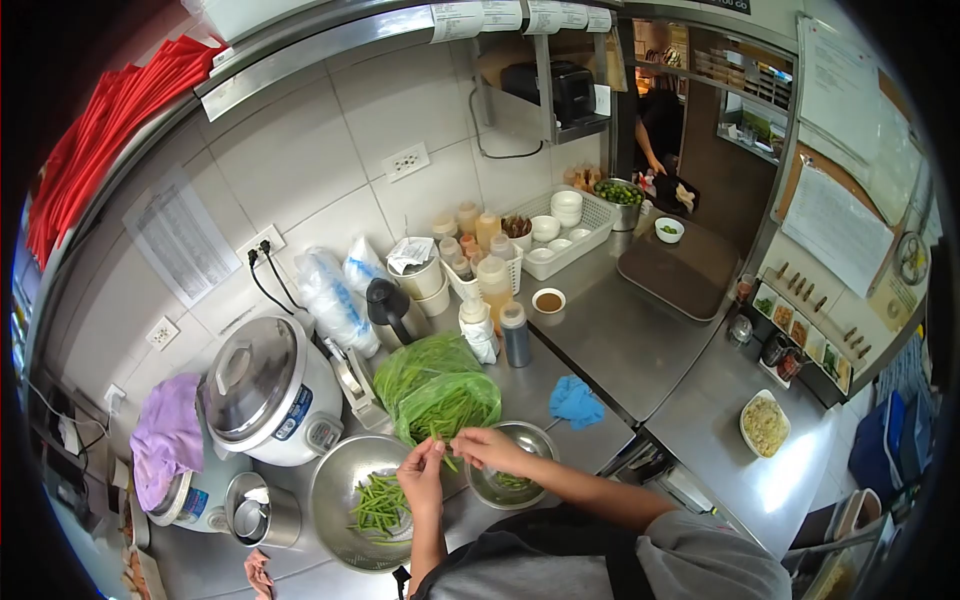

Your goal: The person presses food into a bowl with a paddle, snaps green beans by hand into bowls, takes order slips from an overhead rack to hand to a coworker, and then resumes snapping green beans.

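Observation:
Both hands meet over the gap between two metal bowls, in front of a green plastic bag [440,385] full of green beans. My left hand [422,472] has its fingers pinched on a green bean [449,462]. Close beside it on the right, my right hand [490,450] pinches at the same spot, its fingertips partly hidden. Cut green bean pieces [380,505] lie in the large perforated bowl [333,500] below my left hand. The smaller metal bowl [541,440], under my right hand and forearm, holds a few green pieces [512,481].
A rice cooker [255,390] and a metal pot [262,510] stand at the left. Behind the bag are sauce bottles [495,285] and a white basket [575,240]. A blue cloth [575,401] lies right of the bowls. Another person's arm [648,145] shows beyond the counter.

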### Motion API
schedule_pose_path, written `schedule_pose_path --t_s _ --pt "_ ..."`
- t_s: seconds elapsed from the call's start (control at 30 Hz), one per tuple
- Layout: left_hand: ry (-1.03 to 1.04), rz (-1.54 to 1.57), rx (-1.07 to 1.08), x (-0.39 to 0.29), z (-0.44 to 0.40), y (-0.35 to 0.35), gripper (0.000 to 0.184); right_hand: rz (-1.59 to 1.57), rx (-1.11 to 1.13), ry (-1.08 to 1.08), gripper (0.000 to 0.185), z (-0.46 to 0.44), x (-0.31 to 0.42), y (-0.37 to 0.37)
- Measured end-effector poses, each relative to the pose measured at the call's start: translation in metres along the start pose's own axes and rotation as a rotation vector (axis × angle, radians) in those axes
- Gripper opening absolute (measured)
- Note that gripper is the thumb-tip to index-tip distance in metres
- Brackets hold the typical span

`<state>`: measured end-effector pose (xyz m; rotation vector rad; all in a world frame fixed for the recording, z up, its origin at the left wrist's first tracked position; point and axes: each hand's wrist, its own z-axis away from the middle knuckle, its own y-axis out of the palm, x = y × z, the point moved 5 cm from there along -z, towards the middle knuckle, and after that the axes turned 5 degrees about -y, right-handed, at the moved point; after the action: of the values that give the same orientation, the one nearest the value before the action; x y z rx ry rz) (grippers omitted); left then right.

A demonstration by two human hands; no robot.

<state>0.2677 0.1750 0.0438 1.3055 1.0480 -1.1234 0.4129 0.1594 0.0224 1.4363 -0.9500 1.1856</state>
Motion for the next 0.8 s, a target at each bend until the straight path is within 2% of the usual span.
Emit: schedule_pose_path --t_s 0.17,0.2,0.27,0.33,0.37,0.4,0.43,0.6,0.7,0.8 --pt "0.108 0.019 -0.083 -0.016 -0.008 0.004 0.020 -0.038 0.054 0.175 0.021 0.018 -0.017 -0.005" --pt "0.116 -0.014 -0.080 -0.017 -0.011 0.005 0.021 -0.158 0.119 0.148 0.021 0.019 -0.015 -0.004" --pt "0.064 -0.056 -0.035 -0.016 -0.004 0.007 0.023 -0.177 0.188 0.045 0.025 0.023 -0.008 -0.004" --pt "-0.009 -0.109 -0.074 -0.019 0.004 0.015 0.024 -0.194 0.226 0.063 0.028 0.021 0.004 -0.006" --pt "0.025 -0.109 -0.073 -0.018 0.004 0.017 0.026 -0.156 0.259 0.059 0.027 0.018 0.007 -0.006" --pt "-0.007 -0.127 -0.071 -0.025 0.009 0.021 0.028 -0.185 0.240 0.148 0.028 0.018 0.013 -0.006" --pt "-0.020 -0.068 -0.083 -0.023 0.013 0.024 0.028 -0.199 0.218 0.227 0.029 0.019 0.021 -0.006" --pt "-0.052 0.122 -0.113 -0.013 0.023 0.031 0.025 0.102 0.343 0.144 0.030 0.028 0.032 -0.007" --pt "-0.060 0.177 -0.150 -0.008 0.031 0.033 0.023 0.049 0.422 0.109 0.029 0.035 0.023 -0.006" --pt "-0.072 0.151 -0.160 -0.008 0.040 0.029 0.024 -0.071 0.342 0.162 0.028 0.040 0.024 -0.010"
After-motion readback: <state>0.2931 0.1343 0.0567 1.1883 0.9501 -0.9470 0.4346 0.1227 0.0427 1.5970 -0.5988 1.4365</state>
